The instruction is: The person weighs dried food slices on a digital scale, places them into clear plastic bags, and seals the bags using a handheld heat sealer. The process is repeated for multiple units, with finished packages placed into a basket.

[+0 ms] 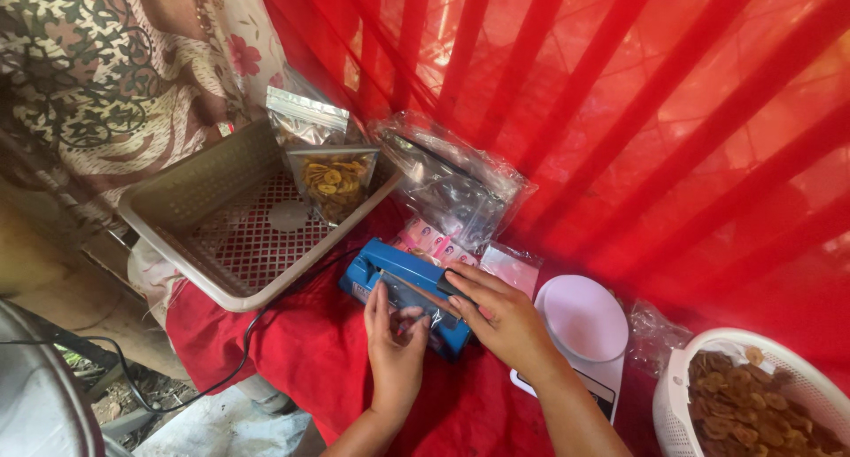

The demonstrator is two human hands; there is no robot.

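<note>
Blue heat sealer point(403, 284) sat on the red-covered table point(301, 351), near its front edge, with a black cord point(232, 355) trailing off to the left and down toward the ground.

Your right hand point(500, 320) lay across the sealer's arm, fingers bent and pressing down on it. Your left hand point(394, 342) rested at the near side of the sealer, fingers curled at what seemed to be the edge of a clear pouch under the arm; how firmly they pinched it could not be told.

Progress, judged from the layout: 2 clear pouches stood in the beige tray point(208, 222), a filled pouch of yellow chips point(332, 182) in front and a second pouch point(305, 120) behind it, whose contents were hard to make out. A white basket point(673, 391) at the right edge held a good heap of brown chips point(753, 413), so much appeared left to bag.

Other items:
- 1 white kitchen scale point(584, 320), just right of your right hand, pan bare.
- 1 bundle of empty clear bags point(452, 182) behind the sealer.
- Small pink and white labels point(434, 240) between the bags and the sealer.
- 1 loose plastic wrapper point(655, 333) between scale and basket.
- Red mesh curtain point(664, 112) behind the table.
- A person in patterned cloth point(106, 67) at upper left, behind the tray.

Nothing lay across the sealer besides your own hands; the scale crowded your right wrist.
</note>
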